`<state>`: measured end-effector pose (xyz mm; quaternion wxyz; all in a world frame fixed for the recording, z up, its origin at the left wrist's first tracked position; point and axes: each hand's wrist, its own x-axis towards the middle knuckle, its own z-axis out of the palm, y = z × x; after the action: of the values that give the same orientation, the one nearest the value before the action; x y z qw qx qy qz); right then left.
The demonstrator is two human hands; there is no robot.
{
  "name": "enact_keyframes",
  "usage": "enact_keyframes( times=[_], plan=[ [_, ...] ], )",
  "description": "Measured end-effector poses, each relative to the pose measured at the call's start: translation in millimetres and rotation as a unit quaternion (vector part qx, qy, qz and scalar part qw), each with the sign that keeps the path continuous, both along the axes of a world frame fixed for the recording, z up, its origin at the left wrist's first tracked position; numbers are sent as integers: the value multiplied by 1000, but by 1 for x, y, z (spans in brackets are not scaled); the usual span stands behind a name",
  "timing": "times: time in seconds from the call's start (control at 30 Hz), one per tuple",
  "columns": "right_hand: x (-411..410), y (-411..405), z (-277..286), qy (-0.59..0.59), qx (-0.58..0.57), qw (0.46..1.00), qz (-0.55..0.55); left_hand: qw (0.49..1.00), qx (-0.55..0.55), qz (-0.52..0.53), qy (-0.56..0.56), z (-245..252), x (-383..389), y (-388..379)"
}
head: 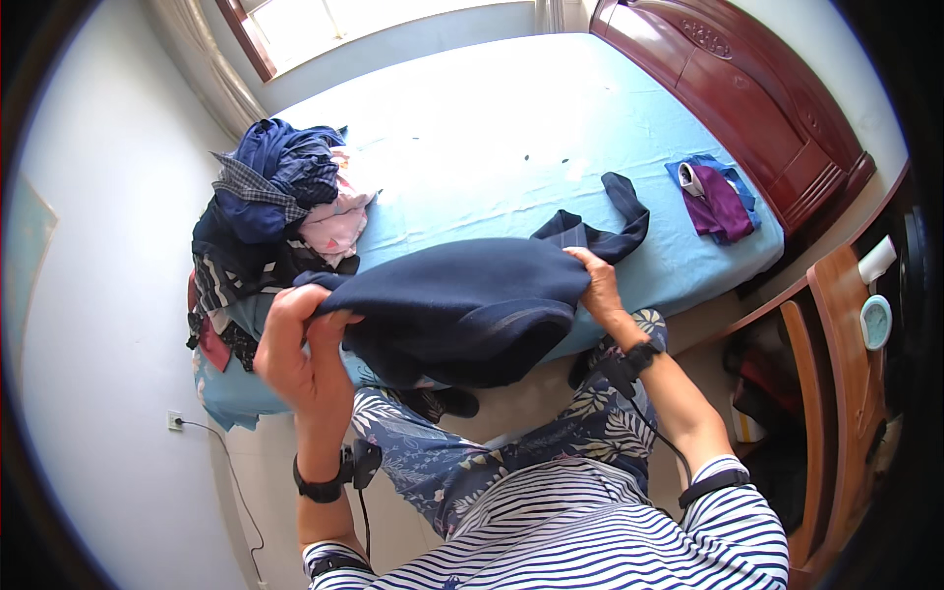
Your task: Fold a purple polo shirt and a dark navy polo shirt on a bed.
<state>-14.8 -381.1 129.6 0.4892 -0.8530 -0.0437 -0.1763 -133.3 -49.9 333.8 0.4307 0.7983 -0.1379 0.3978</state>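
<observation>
A dark navy garment (457, 295) is stretched between my two hands, above the near edge of the bed and my knees. My left hand (306, 346) pinches its left end between thumb and fingers. At the opposite end, my right hand (601, 287) grips the fabric near its upper corner. A dark opening shows on the garment's lower right side. Beyond my right hand, a long dark sleeve-like piece (630, 214) lies bent on the sheet; whether it belongs to the held garment is partly hidden.
The bed (479, 133) has a light blue sheet. A heap of clothes (280, 184) is piled at its left end. Folded purple and blue clothes (719, 203) lie near the red-brown wooden headboard (767, 103). At right stands a wooden desk (848, 354) with a small round clock (876, 322).
</observation>
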Motion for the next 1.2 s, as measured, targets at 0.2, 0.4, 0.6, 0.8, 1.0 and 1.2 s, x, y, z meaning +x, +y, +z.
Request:
enact_keyframes(
  times=[0.2, 0.4, 0.6, 0.8, 1.0, 1.2],
  plan=[
    [-53, -61, 151, -179, 88, 980, -1, 985, -36, 97, -138, 60, -50, 8],
    [-103, -83, 283, -246, 104, 964, -7, 850, -216, 351, -329, 90, -25, 7],
    [72, -70, 290, -173, -18, 976, -129, 999, 9, 16, -50, 121, 90, 44],
    [98, -63, 177, -97, -130, 987, 5, 997, -1, -48, 52, -22, 156, 81],
    [-11, -57, -25, 226, -163, 960, -18, 905, 108, 49, 410, -233, 72, 83],
    [-54, -28, -74, 294, -44, 954, -49, 877, -7, 134, 462, -294, 54, 79]
  ],
)
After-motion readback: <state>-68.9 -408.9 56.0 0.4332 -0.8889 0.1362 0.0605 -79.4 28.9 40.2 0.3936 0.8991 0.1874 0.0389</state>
